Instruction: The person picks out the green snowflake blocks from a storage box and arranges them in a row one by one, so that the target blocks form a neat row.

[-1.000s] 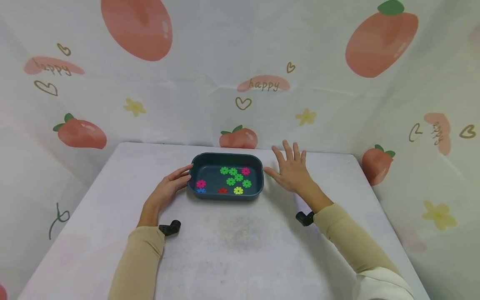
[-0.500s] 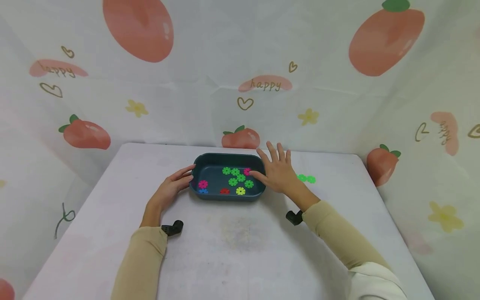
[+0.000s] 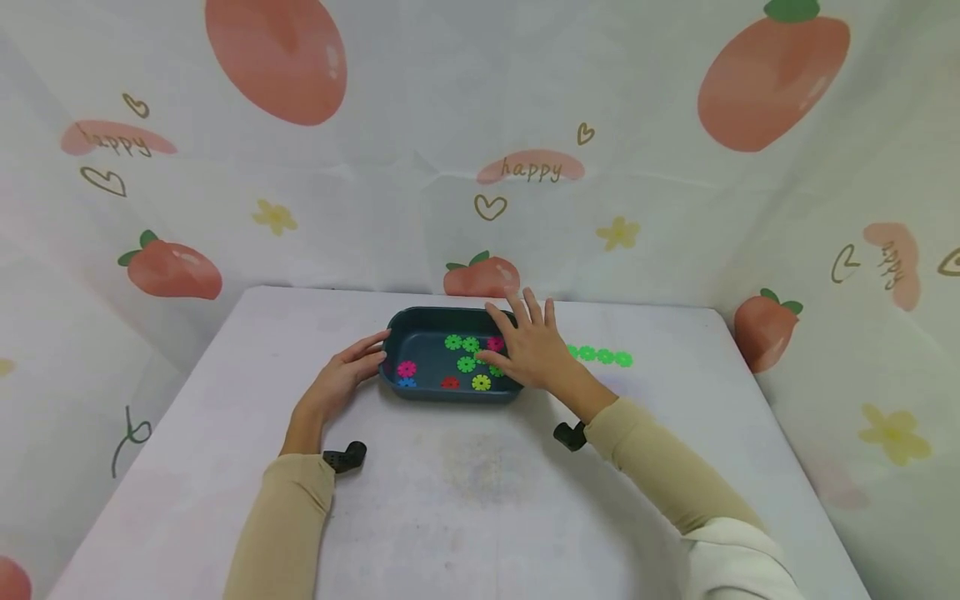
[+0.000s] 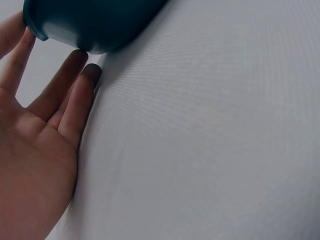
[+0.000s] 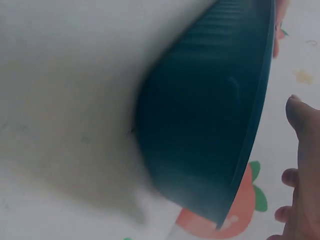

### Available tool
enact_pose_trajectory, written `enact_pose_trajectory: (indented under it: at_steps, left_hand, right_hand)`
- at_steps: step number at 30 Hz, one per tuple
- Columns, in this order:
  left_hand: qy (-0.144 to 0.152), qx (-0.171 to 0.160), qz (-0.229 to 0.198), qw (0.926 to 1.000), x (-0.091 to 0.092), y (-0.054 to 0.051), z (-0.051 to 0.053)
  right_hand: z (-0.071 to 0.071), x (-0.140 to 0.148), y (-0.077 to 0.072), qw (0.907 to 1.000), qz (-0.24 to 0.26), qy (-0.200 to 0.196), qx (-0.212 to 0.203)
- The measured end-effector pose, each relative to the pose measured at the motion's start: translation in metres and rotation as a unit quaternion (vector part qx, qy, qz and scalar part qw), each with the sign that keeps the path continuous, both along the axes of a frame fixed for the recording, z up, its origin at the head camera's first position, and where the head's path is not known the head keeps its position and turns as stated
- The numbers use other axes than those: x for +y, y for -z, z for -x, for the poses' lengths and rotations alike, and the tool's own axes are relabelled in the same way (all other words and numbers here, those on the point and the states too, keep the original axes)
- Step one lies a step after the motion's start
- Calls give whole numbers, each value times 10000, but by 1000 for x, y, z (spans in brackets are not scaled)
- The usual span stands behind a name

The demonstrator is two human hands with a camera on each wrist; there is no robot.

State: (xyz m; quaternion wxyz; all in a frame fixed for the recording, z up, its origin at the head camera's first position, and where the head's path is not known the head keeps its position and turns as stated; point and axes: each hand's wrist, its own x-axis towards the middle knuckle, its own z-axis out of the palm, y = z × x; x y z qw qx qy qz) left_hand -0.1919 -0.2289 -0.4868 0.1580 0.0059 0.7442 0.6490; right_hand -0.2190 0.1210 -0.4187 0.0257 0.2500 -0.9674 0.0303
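A dark teal plastic basin [image 3: 450,397] stands on the table, holding several flower-shaped plastic discs in green, pink, red, yellow and blue. My left hand [image 3: 339,382] touches the basin's left end with fairly straight fingers; the left wrist view shows its fingertips [image 4: 91,72] near the basin's wall. Above the right end is my right hand [image 3: 534,354], fingers spread, covering part of the rim and some green discs [image 3: 466,364]. It holds nothing that I can see. In the right wrist view its thumb [image 5: 299,114] is apart from the basin's rim.
A row of several green discs [image 3: 604,356] lies on the white table [image 3: 480,517] to the right of the basin. Behind the table hangs a printed cloth [image 3: 412,208]. Each wrist carries a small black camera [image 3: 347,456].
My right hand has moved left, from beside the basin to above its right end, uncovering the green row on the table. My left hand stays at the basin's left end.
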Motion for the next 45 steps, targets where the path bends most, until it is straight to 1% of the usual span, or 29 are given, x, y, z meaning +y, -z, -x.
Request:
enact_pose_trajectory:
  at_steps: [7, 13, 17, 20, 23, 26, 31, 40, 43, 45]
  left_hand:
    - [19, 21, -19, 10000, -1, -2, 0]
    - [-10, 12, -25, 10000, 1, -1, 0]
    - [-13, 9, -48, 10000, 1, 0, 1]
    - [-6, 5, -70, 10000, 2, -2, 0]
    - [-22, 4, -89, 10000, 2, -3, 0]
    - [-14, -4, -86, 10000, 2, -3, -1]
    - [4, -37, -59, 10000, 2, -2, 0]
    - [-25, -15, -60, 10000, 3, -3, -1]
    - [-38, -5, -60, 10000, 3, -2, -1]
    - [-36, 17, -77, 10000, 3, -1, -1]
  right_hand:
    - [0, -14, -1, 9994, 54, -197, 267]
    - [1, -24, 5, 9992, 236, -288, 147]
    - [2, -31, 6, 9993, 276, -271, 9]
    - [2, -37, 7, 9987, 402, -264, -145]
    - [4, -43, 7, 9968, 675, -293, -306]
    - [5, -47, 7, 9923, 1050, -269, -601]
    - [10, -53, 10, 9790, 1682, -138, -1140]
    - [24, -66, 24, 9553, 2580, -73, -1443]
    - [29, -69, 27, 9513, 2691, -22, -1505]
    - [31, -71, 29, 9505, 2694, 26, -1546]
